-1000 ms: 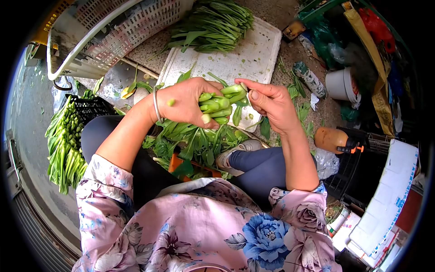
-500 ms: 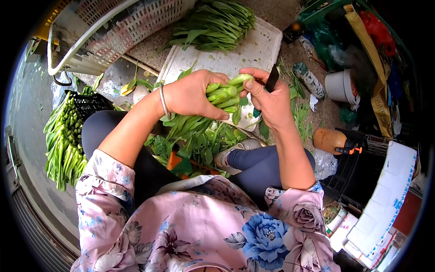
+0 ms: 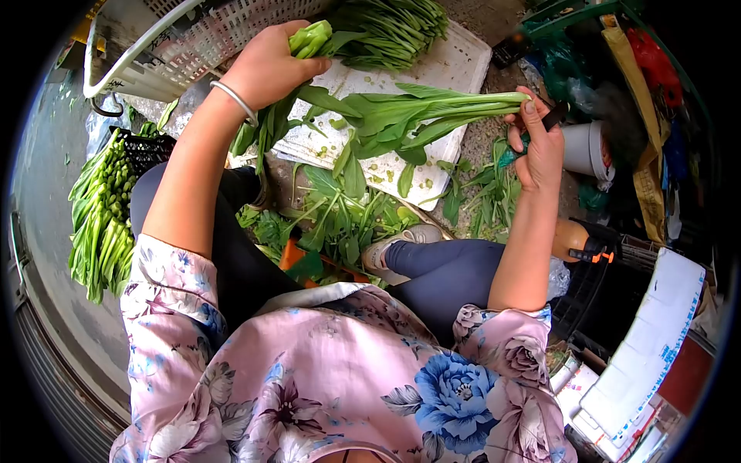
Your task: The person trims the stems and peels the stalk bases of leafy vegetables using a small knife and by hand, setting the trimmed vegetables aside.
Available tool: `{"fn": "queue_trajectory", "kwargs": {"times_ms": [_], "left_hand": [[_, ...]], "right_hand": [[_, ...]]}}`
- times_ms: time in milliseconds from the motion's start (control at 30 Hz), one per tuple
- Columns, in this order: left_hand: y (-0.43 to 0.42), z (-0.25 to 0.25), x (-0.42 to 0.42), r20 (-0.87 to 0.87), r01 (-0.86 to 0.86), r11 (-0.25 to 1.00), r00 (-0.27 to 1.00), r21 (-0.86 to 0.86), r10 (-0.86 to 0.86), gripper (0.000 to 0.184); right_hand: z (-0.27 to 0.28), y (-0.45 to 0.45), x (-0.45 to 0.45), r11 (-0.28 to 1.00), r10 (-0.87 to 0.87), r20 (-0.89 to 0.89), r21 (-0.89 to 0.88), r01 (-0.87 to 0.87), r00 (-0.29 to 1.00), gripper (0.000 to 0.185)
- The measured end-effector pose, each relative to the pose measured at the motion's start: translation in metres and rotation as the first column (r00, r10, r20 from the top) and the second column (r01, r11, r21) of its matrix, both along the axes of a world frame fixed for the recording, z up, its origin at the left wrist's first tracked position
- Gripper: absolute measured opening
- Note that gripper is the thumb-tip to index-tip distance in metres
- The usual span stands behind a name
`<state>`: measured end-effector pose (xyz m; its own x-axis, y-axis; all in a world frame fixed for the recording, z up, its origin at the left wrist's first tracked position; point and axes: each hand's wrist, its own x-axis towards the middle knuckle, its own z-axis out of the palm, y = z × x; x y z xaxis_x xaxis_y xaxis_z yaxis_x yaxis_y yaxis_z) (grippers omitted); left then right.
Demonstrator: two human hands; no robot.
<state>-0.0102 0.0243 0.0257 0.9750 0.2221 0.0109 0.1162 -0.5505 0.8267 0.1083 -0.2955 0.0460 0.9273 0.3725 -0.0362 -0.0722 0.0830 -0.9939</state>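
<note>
From where I stand, the person's left hand (image 3: 270,68), up at eleven o'clock, is curled around a thick bunch (image 3: 311,38), cut ends up and leaves trailing below the wrist. At two o'clock the right hand (image 3: 538,139) pinches the pale end of a leafy stalk (image 3: 448,112) between thumb and fingertips, with a dark handle (image 3: 554,116) lying across the same hand; what it belongs to I can't make out. The stalk stretches toward the bunch, above the white board (image 3: 471,62) at twelve, where more greens (image 3: 401,35) lie stacked.

I'd judge the step in hand to be sorting this stalk apart from the bunch. The next move calls for a firm left grip and care to keep the leaves from snagging, with the handle held safely clear.

Loose leaves (image 3: 347,224) litter the ground between the feet. Blue print runs along the foam box (image 3: 644,339) at four o'clock, too small for me to read; dark marks on the rim of the basket (image 3: 231,38), near eleven, are just as illegible.
</note>
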Motion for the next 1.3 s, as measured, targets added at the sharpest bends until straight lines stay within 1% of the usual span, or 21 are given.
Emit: {"fn": "queue_trajectory", "kwargs": {"times_ms": [33, 100, 167, 233, 300, 367, 433, 500, 533, 567, 633, 700, 733, 767, 833, 867, 967, 1033, 1067, 1100, 1300], "left_hand": [[0.0, -0.002, 0.001, 0.0, -0.004, 1.0, 1.0, -0.001, 0.004, 0.031], [-0.001, -0.003, 0.002, 0.1, -0.117, 0.951, 0.991, 0.287, 0.092, 0.029], [-0.003, -0.001, 0.001, 0.042, -0.127, 0.958, 0.992, 0.256, 0.12, 0.03], [-0.004, -0.002, 0.002, 0.125, -0.184, 0.897, 0.981, 0.403, 0.145, 0.031], [-0.01, 0.007, 0.002, 0.067, -0.177, 0.887, 0.984, 0.427, 0.164, 0.036], [-0.022, 0.02, -0.002, 0.094, -0.227, 0.864, 0.974, 0.45, 0.207, 0.021], [-0.022, 0.012, 0.005, 0.043, -0.184, 0.882, 0.982, 0.435, 0.184, 0.021], [-0.022, -0.006, 0.012, 0.022, -0.046, 0.878, 0.999, 0.476, 0.04, 0.023], [-0.026, -0.002, 0.011, -0.017, 0.039, 0.9, 0.999, 0.435, -0.035, 0.027], [-0.023, -0.031, 0.022, 0.086, 0.073, 0.909, 0.989, 0.411, -0.119, 0.043], [-0.034, -0.03, 0.028, -0.012, 0.177, 0.948, 0.984, 0.264, -0.18, 0.053], [-0.045, -0.024, 0.027, -0.018, 0.289, 0.957, 0.957, 0.021, -0.288, 0.059], [-0.051, -0.012, 0.024, -0.127, 0.323, 0.936, 0.932, -0.138, -0.34, 0.059], [-0.06, -0.013, 0.02, -0.051, 0.316, 0.915, 0.939, -0.251, -0.339, 0.046], [-0.07, -0.013, 0.018, -0.112, 0.311, 0.845, 0.912, -0.436, -0.393, 0.047], [-0.074, -0.013, 0.017, -0.109, 0.313, 0.844, 0.912, -0.436, -0.395, 0.047], [-0.082, -0.018, 0.016, -0.129, 0.323, 0.732, 0.864, -0.6, -0.487, 0.044], [-0.083, -0.024, 0.019, -0.12, 0.261, 0.576, 0.833, -0.775, -0.54, 0.038], [-0.084, -0.028, 0.021, -0.12, 0.224, 0.543, 0.842, -0.809, -0.526, 0.032], [-0.084, -0.028, 0.021, -0.119, 0.224, 0.544, 0.843, -0.809, -0.524, 0.032], [-0.087, -0.026, 0.021, -0.164, 0.075, 0.439, 0.862, -0.895, -0.48, 0.038]], "right_hand": [[0.001, -0.002, 0.001, 1.0, 0.0, 0.015, 0.016, 0.0, 1.0, 0.031], [0.004, -0.007, 0.004, 1.0, 0.002, 0.026, 0.005, -0.002, 1.0, 0.032], [0.008, -0.01, 0.003, 1.0, 0.002, 0.038, -0.007, -0.002, 0.999, 0.033], [0.007, -0.014, 0.007, 1.0, 0.027, 0.037, -0.003, -0.027, 0.999, 0.034], [0.006, -0.016, 0.008, 1.0, 0.02, 0.033, -0.011, -0.019, 0.999, 0.035], [0.006, -0.011, 0.005, 1.0, 0.011, 0.023, -0.024, -0.011, 1.0, 0.033], [0.007, -0.003, -0.001, 0.995, 0.004, -0.016, -0.103, -0.006, 1.0, 0.033], [0.007, 0.005, -0.006, 0.991, 0.01, -0.047, -0.135, -0.016, 0.999, 0.032], [0.004, 0.008, -0.007, 0.983, 0.065, -0.082, -0.169, -0.079, 0.994, 0.032], [0.0, 0.011, -0.008, 0.97, 0.12, -0.121, -0.198, -0.143, 0.985, 0.033], [-0.005, 0.02, -0.015, 0.961, 0.134, -0.164, -0.218, -0.169, 0.977, 0.032], [-0.007, 0.029, -0.022, 0.953, 0.204, -0.235, -0.173, -0.248, 0.95, 0.033], [-0.006, 0.035, -0.028, 0.951, 0.216, -0.254, -0.162, -0.262, 0.943, 0.033], [-0.007, 0.037, -0.029, 0.951, 0.217, -0.252, -0.162, -0.262, 0.943, 0.033], [-0.007, 0.041, -0.033, 0.922, 0.306, -0.321, -0.132, -0.363, 0.896, 0.032], [-0.006, 0.044, -0.037, 0.924, 0.306, -0.316, -0.129, -0.36, 0.898, 0.031], [-0.008, 0.051, -0.043, 0.934, 0.293, -0.314, -0.108, -0.341, 0.903, 0.031], [-0.012, 0.049, -0.04, 0.932, 0.315, -0.34, -0.068, -0.357, 0.886, 0.032], [-0.015, 0.05, -0.041, 0.953, 0.265, -0.33, -0.054, -0.299, 0.906, 0.032], [-0.017, 0.051, -0.041, 0.97, 0.216, -0.32, -0.039, -0.24, 0.922, 0.032], [-0.026, 0.049, -0.034, 0.972, 0.215, -0.349, -0.011, -0.233, 0.912, 0.032]]}}
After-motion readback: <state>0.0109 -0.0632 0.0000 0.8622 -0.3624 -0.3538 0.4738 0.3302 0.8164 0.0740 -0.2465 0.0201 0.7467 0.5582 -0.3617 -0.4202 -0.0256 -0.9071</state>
